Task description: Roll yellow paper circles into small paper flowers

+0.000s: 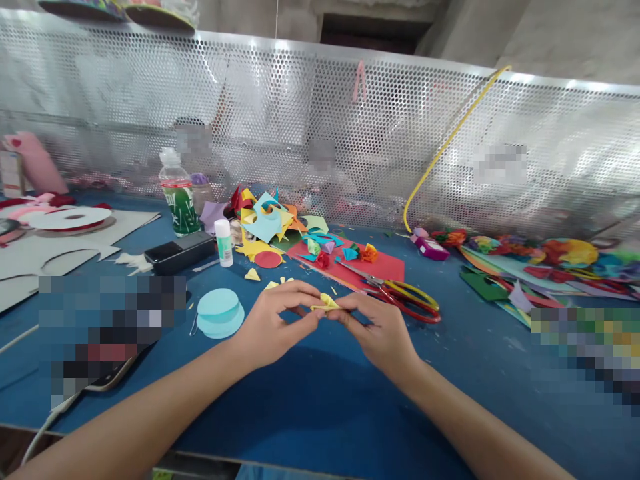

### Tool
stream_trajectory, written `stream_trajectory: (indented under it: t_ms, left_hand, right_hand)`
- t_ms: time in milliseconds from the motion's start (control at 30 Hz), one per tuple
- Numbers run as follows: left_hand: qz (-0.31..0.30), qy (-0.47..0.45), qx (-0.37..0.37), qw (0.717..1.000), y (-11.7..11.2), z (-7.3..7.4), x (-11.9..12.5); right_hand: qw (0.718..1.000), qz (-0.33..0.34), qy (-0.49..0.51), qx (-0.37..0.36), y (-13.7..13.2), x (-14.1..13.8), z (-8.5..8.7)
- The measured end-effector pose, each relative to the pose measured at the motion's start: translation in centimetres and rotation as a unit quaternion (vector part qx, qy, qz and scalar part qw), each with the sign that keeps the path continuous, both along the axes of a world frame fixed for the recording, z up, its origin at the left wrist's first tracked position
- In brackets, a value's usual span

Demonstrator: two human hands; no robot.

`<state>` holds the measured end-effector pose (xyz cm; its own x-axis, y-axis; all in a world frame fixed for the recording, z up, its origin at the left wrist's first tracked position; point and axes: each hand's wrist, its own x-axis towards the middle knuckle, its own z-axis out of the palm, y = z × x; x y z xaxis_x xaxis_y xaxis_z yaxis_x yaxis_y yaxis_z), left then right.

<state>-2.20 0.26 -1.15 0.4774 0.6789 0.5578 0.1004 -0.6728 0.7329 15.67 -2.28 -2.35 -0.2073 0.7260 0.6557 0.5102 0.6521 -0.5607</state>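
Note:
Between my two hands, just above the blue table, is a small piece of folded yellow paper. My left hand pinches its left side between thumb and fingers. From the right, my right hand pinches the other side; the fingertips of both hands almost meet. Behind the hands lies red paper with small folded paper flowers on it. Scissors with red and yellow handles rest partly over its edge. Light blue paper circles lie left of my left hand.
A glue stick, a black box-like object and a green-labelled bottle stand at the back left. Paper scraps are heaped behind. Paper flowers lie at right. A perforated metal panel borders the table's back.

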Motion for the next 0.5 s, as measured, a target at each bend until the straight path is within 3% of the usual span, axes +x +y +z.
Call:
stream_trajectory:
  t_ms: [267,500]
  left_hand:
    - [0.033,0.025,0.001,0.999,0.02,-0.06,0.03]
    - [0.021,0.05,0.054,0.997,0.2,-0.41,-0.1]
  right_hand:
    - [1.0,0.004,0.023,-0.014,-0.24,-0.17,0.08]
    - [0.997,0.009,-0.001,-0.07,-0.47,-0.44,0.13]
